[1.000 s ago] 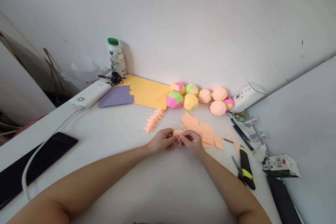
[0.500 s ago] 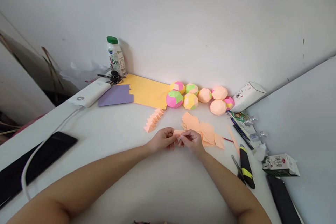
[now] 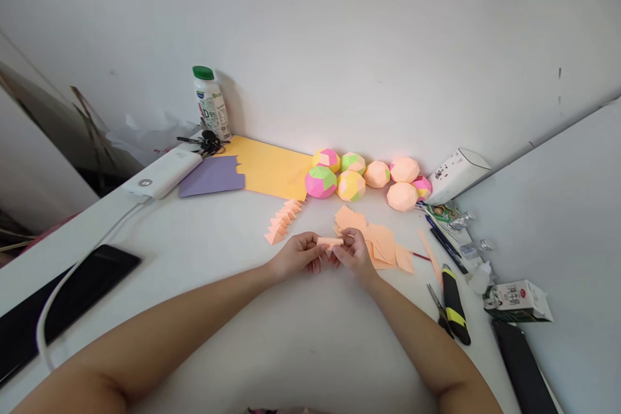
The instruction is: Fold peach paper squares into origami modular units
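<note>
Between my two hands is a small peach paper piece (image 3: 330,242), bent or folded along its length. My left hand (image 3: 299,253) pinches its left end, and my right hand (image 3: 358,257) pinches the right end; both are closed on it just above the table. Right behind my right hand lies a loose pile of peach paper pieces (image 3: 381,242). A row of folded peach paper pieces (image 3: 283,222) stands beyond my left hand. Against the wall sit several faceted paper balls (image 3: 351,185) in peach, yellow, green and pink.
Yellow card (image 3: 272,168) and purple card (image 3: 213,176) lie at the back left, near a bottle (image 3: 212,103), keys (image 3: 209,142) and a white power bank (image 3: 165,174). Scissors (image 3: 440,312), a utility knife (image 3: 455,304), pens (image 3: 444,242) and a milk carton (image 3: 517,302) are on the right.
My right fingers have shifted to the paper's right end, and the piece now shows as a narrow folded strip. The view has moved slightly.
</note>
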Demonstrator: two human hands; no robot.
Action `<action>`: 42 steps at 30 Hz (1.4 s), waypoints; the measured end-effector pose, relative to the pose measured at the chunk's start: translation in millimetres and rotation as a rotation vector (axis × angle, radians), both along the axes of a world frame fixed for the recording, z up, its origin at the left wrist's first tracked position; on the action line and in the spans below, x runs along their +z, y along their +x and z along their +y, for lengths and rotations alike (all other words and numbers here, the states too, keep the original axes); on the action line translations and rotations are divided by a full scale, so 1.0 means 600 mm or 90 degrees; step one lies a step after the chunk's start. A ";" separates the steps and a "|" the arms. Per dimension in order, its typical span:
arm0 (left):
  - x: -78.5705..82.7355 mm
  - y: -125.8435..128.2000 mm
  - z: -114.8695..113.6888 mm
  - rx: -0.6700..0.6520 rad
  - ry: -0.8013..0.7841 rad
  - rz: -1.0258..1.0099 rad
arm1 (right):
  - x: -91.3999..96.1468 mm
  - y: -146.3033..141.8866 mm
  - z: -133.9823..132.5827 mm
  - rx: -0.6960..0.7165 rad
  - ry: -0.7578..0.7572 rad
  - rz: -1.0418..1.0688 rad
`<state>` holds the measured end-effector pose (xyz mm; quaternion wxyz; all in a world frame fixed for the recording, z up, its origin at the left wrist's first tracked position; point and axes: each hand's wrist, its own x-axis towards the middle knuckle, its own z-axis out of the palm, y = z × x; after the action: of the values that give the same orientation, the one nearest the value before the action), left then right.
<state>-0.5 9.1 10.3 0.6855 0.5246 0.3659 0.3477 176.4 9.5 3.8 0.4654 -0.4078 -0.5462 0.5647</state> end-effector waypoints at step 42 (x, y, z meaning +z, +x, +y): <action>0.011 0.002 -0.001 0.026 -0.039 0.022 | 0.004 0.010 0.008 0.095 -0.046 -0.085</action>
<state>0.8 8.8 17.1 0.6875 0.5017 0.3989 0.3413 182.4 14.3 6.0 0.3698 -0.4192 -0.5839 0.5886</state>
